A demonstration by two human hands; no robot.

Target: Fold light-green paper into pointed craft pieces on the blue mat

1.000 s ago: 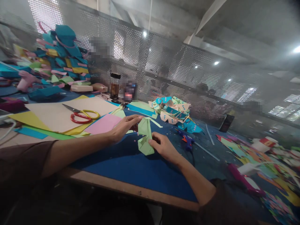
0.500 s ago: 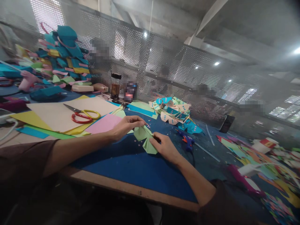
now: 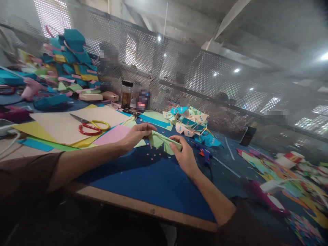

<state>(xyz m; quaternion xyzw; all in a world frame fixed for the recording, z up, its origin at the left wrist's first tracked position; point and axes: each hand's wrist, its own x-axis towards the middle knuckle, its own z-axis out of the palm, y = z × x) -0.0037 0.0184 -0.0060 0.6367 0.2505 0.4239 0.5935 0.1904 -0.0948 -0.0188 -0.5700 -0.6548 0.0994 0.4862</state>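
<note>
Green folded paper (image 3: 164, 140) swung from steep to near level since the earlier frame; right hand (image 3: 185, 155) rose with it.
Paper is held just over the desk (image 3: 146, 184), back from its front edge, flaps hanging down. Left hand (image 3: 137, 136): thumb and fingers clamped on the left end. Right hand: thumb and fingers pinched on the right end. Tiny paper bits (image 3: 151, 159) scattered below. Left of the hands: pink sheet (image 3: 110, 135), then cream sheet (image 3: 60, 124) with scissors (image 3: 89, 123) on top, blades parted. Right: glue gun (image 3: 205, 155). Toward the desk's rear edge: dotted paper pile (image 3: 188, 121), lidded jar (image 3: 126, 97).
</note>
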